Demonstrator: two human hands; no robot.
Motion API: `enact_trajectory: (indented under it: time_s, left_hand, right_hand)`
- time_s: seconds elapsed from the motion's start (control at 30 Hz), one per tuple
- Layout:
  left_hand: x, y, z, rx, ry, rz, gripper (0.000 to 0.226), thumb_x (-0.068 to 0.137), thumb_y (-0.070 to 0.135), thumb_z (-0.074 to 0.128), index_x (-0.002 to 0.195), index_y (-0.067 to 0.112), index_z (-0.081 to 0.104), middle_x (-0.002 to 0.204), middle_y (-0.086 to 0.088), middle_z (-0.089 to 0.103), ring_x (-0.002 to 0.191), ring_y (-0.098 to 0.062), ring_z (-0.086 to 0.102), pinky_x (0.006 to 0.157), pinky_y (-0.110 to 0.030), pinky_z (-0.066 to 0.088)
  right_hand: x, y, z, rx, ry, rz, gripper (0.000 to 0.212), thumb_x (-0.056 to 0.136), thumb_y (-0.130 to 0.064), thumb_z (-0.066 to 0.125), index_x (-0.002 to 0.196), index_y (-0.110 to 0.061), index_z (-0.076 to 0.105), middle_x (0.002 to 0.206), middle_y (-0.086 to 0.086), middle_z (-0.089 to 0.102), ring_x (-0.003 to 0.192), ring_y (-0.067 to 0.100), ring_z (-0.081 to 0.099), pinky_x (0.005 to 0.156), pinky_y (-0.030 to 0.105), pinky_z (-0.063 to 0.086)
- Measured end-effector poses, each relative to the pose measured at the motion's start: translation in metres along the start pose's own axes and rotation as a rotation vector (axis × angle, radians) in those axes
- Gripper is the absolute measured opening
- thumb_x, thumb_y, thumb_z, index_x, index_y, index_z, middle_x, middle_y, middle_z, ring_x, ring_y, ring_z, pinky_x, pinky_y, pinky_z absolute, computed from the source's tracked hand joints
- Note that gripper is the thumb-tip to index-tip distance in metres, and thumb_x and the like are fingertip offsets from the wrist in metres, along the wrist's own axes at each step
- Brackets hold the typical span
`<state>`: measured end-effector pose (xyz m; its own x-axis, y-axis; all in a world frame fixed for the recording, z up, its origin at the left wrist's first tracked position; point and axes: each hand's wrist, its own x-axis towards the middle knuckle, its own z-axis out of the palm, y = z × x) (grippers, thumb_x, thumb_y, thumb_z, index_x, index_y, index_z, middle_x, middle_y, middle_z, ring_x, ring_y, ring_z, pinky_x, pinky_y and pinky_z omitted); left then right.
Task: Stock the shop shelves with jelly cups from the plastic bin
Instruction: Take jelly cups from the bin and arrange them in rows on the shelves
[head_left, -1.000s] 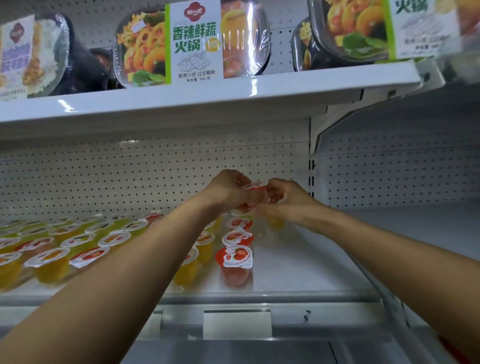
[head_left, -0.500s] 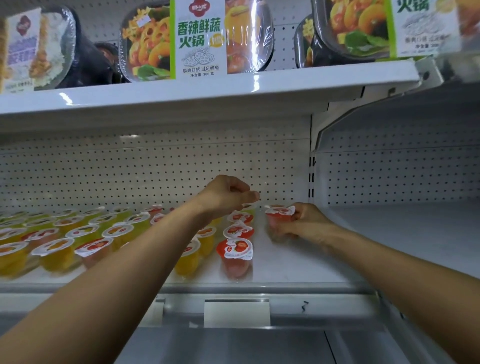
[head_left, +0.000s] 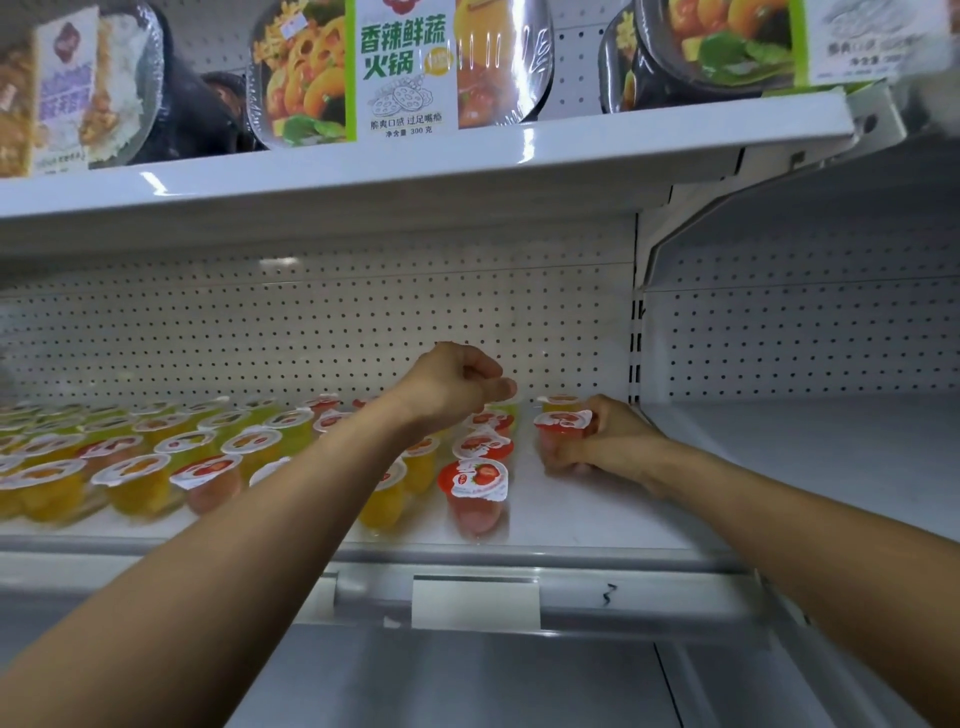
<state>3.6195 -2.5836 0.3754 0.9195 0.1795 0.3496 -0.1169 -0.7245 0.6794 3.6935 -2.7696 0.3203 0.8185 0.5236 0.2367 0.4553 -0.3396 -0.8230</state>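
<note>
**A:** Where does the stock sit?

**B:** From lower left to centre of the frame, cups (head_left: 135, 475) stand in rows on the shelf (head_left: 597, 525), yellow and red mixed. The bin is not in view.

**A:** And the left hand?

**B:** The left hand (head_left: 457, 387) hovers at centre above the rows. Its fingers are curled in with the thumb against the forefinger, and nothing shows in it.

**A:** So what is the step in hand?

**B:** Just right of centre, the right hand (head_left: 605, 444) grips a red cup (head_left: 563, 428), fingers wrapped round its side wall. The cup is low on the shelf, though I cannot tell whether its base touches. It looks to be starting a new line, just in front of an orange cup (head_left: 558, 401) and beside the red column (head_left: 475, 480).

**A:** How should it be set down?

**B:** I'd put the base flat and the lid up, in line with the orange cup. Leave a small gap from the red column so nothing is nudged. Spread the fingers sideways first, then lift away, since the cup seems light and its foil tab may catch. The left hand is best held high, off the lids.

**A:** What could go wrong?

**B:** Tipping a neighbour. These narrow-based cups would likely topple in a chain.
</note>
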Motion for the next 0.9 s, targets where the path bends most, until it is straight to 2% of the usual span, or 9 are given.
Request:
enact_trajectory:
  time_s: [0.07, 0.1, 0.17, 0.2, 0.27, 0.33, 0.6, 0.77, 0.9]
  left_hand:
    - [-0.006, 0.002, 0.001, 0.121, -0.002, 0.029, 0.034, 0.087, 0.037, 0.069, 0.116, 0.019, 0.064, 0.101, 0.003, 0.066, 0.086, -0.010, 0.061, 0.065, -0.015, 0.041]
    - [-0.009, 0.002, 0.001, 0.195, -0.004, 0.049, 0.036, 0.088, 0.039, 0.068, 0.118, 0.021, 0.063, 0.106, 0.004, 0.065, 0.088, -0.010, 0.060, 0.069, -0.017, 0.044]
    - [-0.015, 0.003, 0.000, 0.319, 0.003, 0.077, 0.040, 0.087, 0.043, 0.067, 0.121, 0.024, 0.061, 0.115, 0.004, 0.064, 0.093, -0.012, 0.061, 0.080, -0.025, 0.048]
    - [-0.019, 0.003, -0.002, 0.371, 0.011, 0.080, 0.043, 0.087, 0.044, 0.067, 0.125, 0.025, 0.059, 0.119, 0.005, 0.063, 0.095, -0.012, 0.061, 0.083, -0.028, 0.049]
    - [-0.028, 0.006, -0.009, 0.467, 0.053, 0.093, 0.053, 0.086, 0.046, 0.067, 0.133, 0.026, 0.052, 0.125, 0.005, 0.060, 0.099, -0.014, 0.061, 0.086, -0.030, 0.048]
    - [-0.041, 0.007, -0.018, 0.531, 0.114, 0.111, 0.062, 0.084, 0.050, 0.066, 0.138, 0.027, 0.046, 0.130, 0.004, 0.057, 0.106, -0.016, 0.059, 0.091, -0.034, 0.049]
    - [-0.124, -0.007, -0.068, 0.776, 0.355, 0.097, 0.064, 0.085, 0.059, 0.055, 0.139, 0.027, 0.044, 0.134, 0.001, 0.053, 0.116, -0.020, 0.054, 0.094, -0.037, 0.047]
    - [-0.188, -0.050, -0.113, 0.803, 0.446, -0.001, 0.060, 0.084, 0.057, 0.057, 0.133, 0.022, 0.051, 0.126, -0.002, 0.057, 0.112, -0.025, 0.057, 0.091, -0.042, 0.048]
    - [-0.240, -0.099, -0.159, 0.848, 0.504, -0.090, 0.062, 0.081, 0.062, 0.048, 0.128, 0.022, 0.054, 0.122, -0.001, 0.058, 0.109, -0.025, 0.058, 0.089, -0.042, 0.049]
  right_hand:
    - [-0.001, -0.003, -0.004, -0.063, -0.015, -0.030, 0.015, 0.082, -0.013, 0.074, 0.086, 0.000, 0.069, 0.080, 0.011, 0.072, 0.070, 0.014, 0.068, 0.078, 0.032, 0.058]
    - [-0.003, -0.005, -0.008, -0.151, -0.007, -0.009, 0.020, 0.083, -0.024, 0.074, 0.086, -0.005, 0.067, 0.083, 0.007, 0.071, 0.075, 0.015, 0.068, 0.078, 0.032, 0.057]
    - [-0.007, -0.011, -0.018, -0.367, 0.039, 0.051, 0.041, 0.084, -0.043, 0.070, 0.112, -0.015, 0.057, 0.103, -0.001, 0.064, 0.090, 0.014, 0.062, 0.078, 0.027, 0.051]
    - [-0.008, -0.013, -0.023, -0.460, 0.068, 0.054, 0.056, 0.085, -0.048, 0.067, 0.126, -0.017, 0.049, 0.116, 0.000, 0.059, 0.100, 0.016, 0.059, 0.084, 0.028, 0.048]
    - [-0.013, -0.021, -0.031, -0.559, 0.102, -0.033, 0.067, 0.086, -0.048, 0.066, 0.140, -0.018, 0.039, 0.137, 0.003, 0.049, 0.116, 0.019, 0.054, 0.095, 0.034, 0.046]
    - [-0.021, -0.035, -0.033, -0.590, 0.124, -0.164, 0.067, 0.088, -0.042, 0.066, 0.144, -0.022, 0.035, 0.145, 0.002, 0.043, 0.123, 0.019, 0.050, 0.099, 0.037, 0.045]
    - [-0.038, -0.100, 0.020, -0.702, 0.130, -0.510, 0.054, 0.091, -0.038, 0.062, 0.139, -0.024, 0.042, 0.137, -0.002, 0.052, 0.119, 0.016, 0.052, 0.097, 0.038, 0.046]
    - [-0.051, -0.137, 0.093, -0.678, 0.067, -0.709, 0.047, 0.091, -0.040, 0.058, 0.134, -0.027, 0.045, 0.136, -0.006, 0.053, 0.121, 0.016, 0.050, 0.097, 0.034, 0.039]
    - [-0.057, -0.168, 0.175, -0.618, -0.012, -0.818, 0.042, 0.090, -0.041, 0.056, 0.130, -0.028, 0.047, 0.132, -0.006, 0.053, 0.121, 0.017, 0.048, 0.099, 0.035, 0.039]
